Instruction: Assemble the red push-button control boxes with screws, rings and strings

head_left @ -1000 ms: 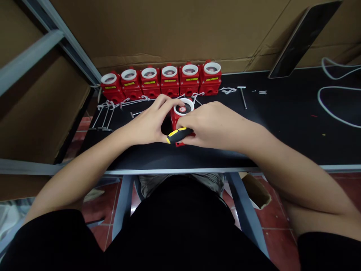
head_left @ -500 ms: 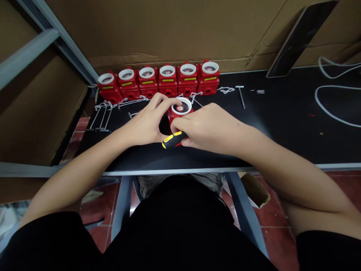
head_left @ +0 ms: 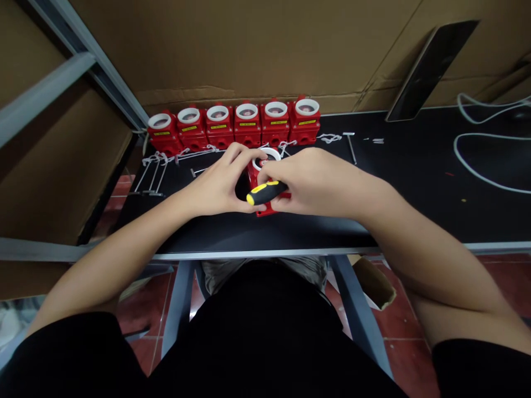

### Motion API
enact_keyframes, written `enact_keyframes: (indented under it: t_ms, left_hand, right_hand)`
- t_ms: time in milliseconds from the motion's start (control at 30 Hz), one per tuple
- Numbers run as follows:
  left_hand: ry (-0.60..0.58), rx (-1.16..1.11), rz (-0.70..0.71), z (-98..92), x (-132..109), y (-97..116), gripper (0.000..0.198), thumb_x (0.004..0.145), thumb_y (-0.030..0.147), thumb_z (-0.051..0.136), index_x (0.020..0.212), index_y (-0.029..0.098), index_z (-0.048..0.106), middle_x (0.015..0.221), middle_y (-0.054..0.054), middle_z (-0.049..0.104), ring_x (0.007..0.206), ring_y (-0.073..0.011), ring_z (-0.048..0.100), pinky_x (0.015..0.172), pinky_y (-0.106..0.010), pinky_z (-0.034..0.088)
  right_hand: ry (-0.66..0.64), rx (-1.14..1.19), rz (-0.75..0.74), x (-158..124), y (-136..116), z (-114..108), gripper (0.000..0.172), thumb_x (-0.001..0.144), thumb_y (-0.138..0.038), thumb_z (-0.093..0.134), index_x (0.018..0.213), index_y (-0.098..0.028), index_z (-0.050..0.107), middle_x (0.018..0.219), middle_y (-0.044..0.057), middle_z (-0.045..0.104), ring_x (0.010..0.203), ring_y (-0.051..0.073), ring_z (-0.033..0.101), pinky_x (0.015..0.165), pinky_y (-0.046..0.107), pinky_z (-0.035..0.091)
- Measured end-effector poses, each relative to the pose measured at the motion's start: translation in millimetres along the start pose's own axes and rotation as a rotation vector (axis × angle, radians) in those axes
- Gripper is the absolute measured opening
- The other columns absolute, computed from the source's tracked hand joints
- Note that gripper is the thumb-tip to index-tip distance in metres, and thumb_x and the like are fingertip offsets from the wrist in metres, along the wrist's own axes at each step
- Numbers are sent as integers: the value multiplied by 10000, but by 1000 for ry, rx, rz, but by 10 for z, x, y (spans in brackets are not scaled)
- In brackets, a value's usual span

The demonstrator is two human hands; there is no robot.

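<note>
A red call-point box (head_left: 264, 212) with a white ring around its round dark window stands near the table's front edge. My left hand (head_left: 222, 182) holds it from the left, with fingertips at the ring and the thumb low by the near side. In my right hand (head_left: 315, 182) is a screwdriver with a black and yellow handle (head_left: 265, 193); its fingers are wrapped round the handle, whose butt points left. The screwdriver's tip is hidden behind my right hand, so where it touches the box cannot be seen. The hands cover much of the box.
Several similar red boxes (head_left: 219, 130) line the back against cardboard (head_left: 257, 55). Small metal T-shaped bars (head_left: 155, 177) on white cords lie at left, another T-shaped bar (head_left: 350, 148) at right. A white cable (head_left: 468, 166) curls at far right. A dark panel (head_left: 431, 69) leans behind.
My right hand has turned the screwdriver, its handle swinging to a flatter angle and shifting slightly right and up. My left hand keeps its hold on the box. The view has shifted slightly.
</note>
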State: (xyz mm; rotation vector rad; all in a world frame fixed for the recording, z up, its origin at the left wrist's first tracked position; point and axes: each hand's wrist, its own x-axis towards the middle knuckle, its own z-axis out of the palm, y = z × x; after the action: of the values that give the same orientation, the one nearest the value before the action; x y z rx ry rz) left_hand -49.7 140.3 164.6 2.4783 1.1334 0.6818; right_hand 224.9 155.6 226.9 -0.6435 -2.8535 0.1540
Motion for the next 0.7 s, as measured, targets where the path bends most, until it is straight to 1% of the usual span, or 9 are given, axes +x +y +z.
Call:
enact_keyframes:
  t_ms: [100, 167, 200, 267, 367, 433, 500, 600, 700]
  left_hand:
    - [4, -16, -27, 1, -3, 4, 1019, 874, 729, 1024, 1689, 298, 590, 1554, -148, 628, 1456, -429, 666, 1314, -606, 610]
    - [-2, -9, -42, 1, -6, 17, 1001, 882, 719, 1021, 1682, 297, 594, 1573, -150, 618, 1479, -439, 663, 1318, -612, 611]
    - [-9, -7, -49, 0, -7, 27, 984, 889, 707, 1018, 1678, 298, 596, 1587, -152, 613, 1491, -442, 659, 1325, -616, 608]
    - [-14, -10, -58, -2, -8, 49, 958, 901, 682, 1008, 1677, 299, 595, 1607, -152, 608, 1507, -444, 655, 1340, -624, 600]
    - [-13, -17, -61, -5, -11, 66, 951, 901, 658, 999, 1678, 294, 589, 1614, -155, 602, 1515, -446, 658, 1342, -625, 600]
    - [-13, -15, -60, -6, -14, 61, 944, 896, 646, 1001, 1671, 300, 588, 1617, -153, 598, 1518, -447, 662, 1338, -624, 605]
    - [-18, -10, -57, -7, -18, 47, 940, 896, 642, 1003, 1669, 313, 582, 1621, -149, 596, 1534, -450, 656, 1336, -628, 606]
    - [-27, 1, -46, -11, -20, 25, 933, 922, 662, 983, 1683, 316, 570, 1632, -156, 595, 1558, -455, 641, 1345, -632, 597]
    - [-25, 21, -40, -21, -16, 25, 961, 926, 676, 980, 1705, 303, 560, 1631, -167, 600, 1521, -447, 652, 1349, -639, 587]
  right_hand:
    - [147, 15, 44, -68, 182, -173, 231, 927, -174, 723, 1115, -181, 857, 862, 45, 824, 699, 188, 662, 703, 333, 456]
    - [270, -7, 67, -127, 411, -306, 201, 953, -243, 697, 1065, -193, 856, 861, 59, 833, 698, 185, 684, 702, 349, 520]
    - [351, -1, 79, -164, 567, -359, 180, 951, -286, 693, 1008, -215, 848, 803, 45, 804, 670, 167, 671, 666, 339, 515]
    - [436, 49, 85, -262, 946, -410, 168, 884, -325, 712, 946, -259, 854, 658, -23, 715, 559, 95, 587, 559, 272, 453]
    - [555, 153, 174, -463, 1577, -351, 180, 761, -283, 708, 831, -295, 873, 508, -66, 622, 485, 60, 546, 508, 192, 411]
    - [545, 242, 288, -616, 1931, -277, 112, 712, -239, 746, 654, -318, 802, 427, -67, 575, 416, 60, 455, 426, 204, 321]
    - [460, 276, 419, -758, 2177, -229, 170, 729, -205, 767, 581, -286, 785, 415, -45, 591, 383, 46, 424, 403, 243, 275]
    - [383, 263, 562, -921, 2365, -225, 208, 786, -174, 738, 604, -180, 838, 439, -1, 624, 397, 28, 475, 436, 306, 260]
    - [314, 227, 757, -1032, 2438, -235, 216, 816, -136, 743, 635, -114, 859, 476, 6, 642, 436, 19, 497, 499, 335, 299]
